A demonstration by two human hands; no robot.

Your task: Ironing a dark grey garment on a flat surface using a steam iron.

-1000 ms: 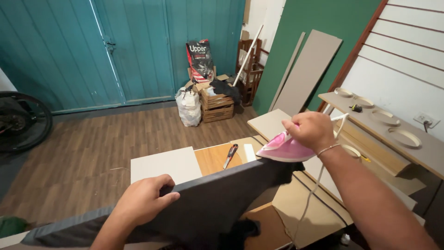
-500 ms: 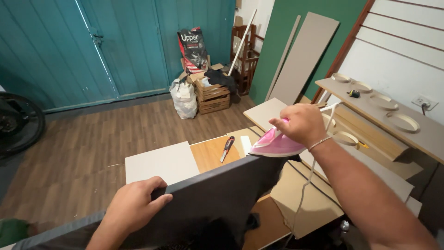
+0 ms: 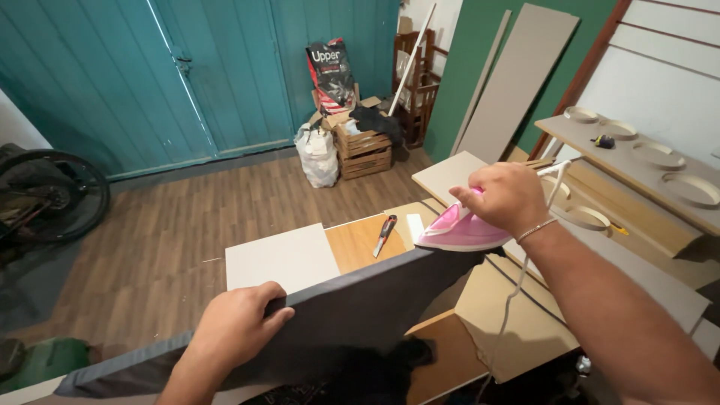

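Fingers of the left hand (image 3: 234, 324) curled over the dark panel's (image 3: 330, 319) upper edge; the right hand (image 3: 507, 196) gripped a pink iron (image 3: 459, 230) pressed on that edge's far end (cord (image 3: 517, 289) dangling). Beyond lay a utility knife (image 3: 385, 234), boards (image 3: 517, 75), and open wooden floor (image 3: 187, 217).

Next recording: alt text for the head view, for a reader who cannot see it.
The right hand presses a pink clothes iron on the top edge of an upright dark grey panel, which the left hand steadies. Beyond lie pale boards, a utility knife, a wood floor and teal doors.
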